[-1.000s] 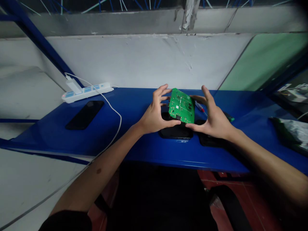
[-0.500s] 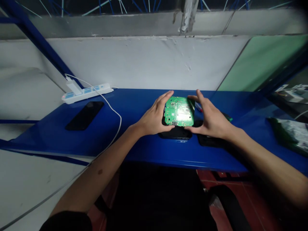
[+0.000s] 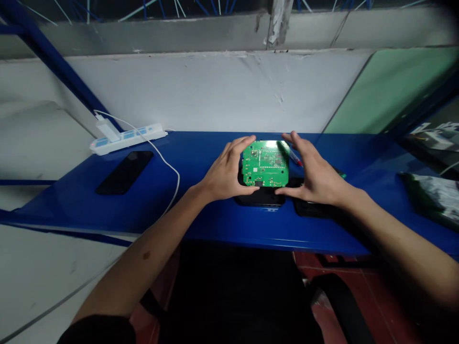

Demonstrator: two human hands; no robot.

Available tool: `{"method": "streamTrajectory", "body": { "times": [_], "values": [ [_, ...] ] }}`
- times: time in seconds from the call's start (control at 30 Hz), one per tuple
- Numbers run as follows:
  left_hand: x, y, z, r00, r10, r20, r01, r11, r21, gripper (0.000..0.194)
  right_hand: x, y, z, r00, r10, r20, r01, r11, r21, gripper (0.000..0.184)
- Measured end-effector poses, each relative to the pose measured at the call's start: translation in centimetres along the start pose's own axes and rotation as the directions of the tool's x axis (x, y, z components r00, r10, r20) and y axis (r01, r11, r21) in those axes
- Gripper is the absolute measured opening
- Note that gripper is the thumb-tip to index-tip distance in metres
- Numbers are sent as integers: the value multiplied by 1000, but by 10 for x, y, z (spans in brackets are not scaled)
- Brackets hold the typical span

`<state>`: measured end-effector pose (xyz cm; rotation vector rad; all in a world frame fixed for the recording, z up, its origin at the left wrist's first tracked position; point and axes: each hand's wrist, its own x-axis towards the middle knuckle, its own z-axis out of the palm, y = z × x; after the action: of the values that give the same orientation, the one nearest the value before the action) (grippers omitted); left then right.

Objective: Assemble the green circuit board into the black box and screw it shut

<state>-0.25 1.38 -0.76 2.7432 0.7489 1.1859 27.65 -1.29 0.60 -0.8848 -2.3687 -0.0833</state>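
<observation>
Blue table (image 3: 222, 229) (rather glossy) carrying power strip (image 3: 127, 138), phone (image 3: 124, 173), black case (image 3: 261, 197).

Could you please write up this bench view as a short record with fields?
left hand: on the left side of the green circuit board; left hand has its thumb at the near edge
right hand: right hand on the board's right side, thumb likewise near
board position: level or tilted, cannot tell; above a black case
near right hand: another black item, partly hidden; slim tool with red on it
left side: dark flat phone-like slab; white power strip; white cable
far right: silvery bag
surface: blue table
</observation>
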Motion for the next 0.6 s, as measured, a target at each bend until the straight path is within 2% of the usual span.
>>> {"method": "streamTrajectory", "body": {
  "times": [0.3,0.6],
  "values": [
    [0,2,-2,1000,-14,14,15,1000,-26,110,0,-1,0,999,29,-34,-29,999,-12,136],
    [2,2,-6,999,-23,22,24,999,-27,110,-1,-4,2,999,47,-10,-46,998,36,132]
  ]
}}
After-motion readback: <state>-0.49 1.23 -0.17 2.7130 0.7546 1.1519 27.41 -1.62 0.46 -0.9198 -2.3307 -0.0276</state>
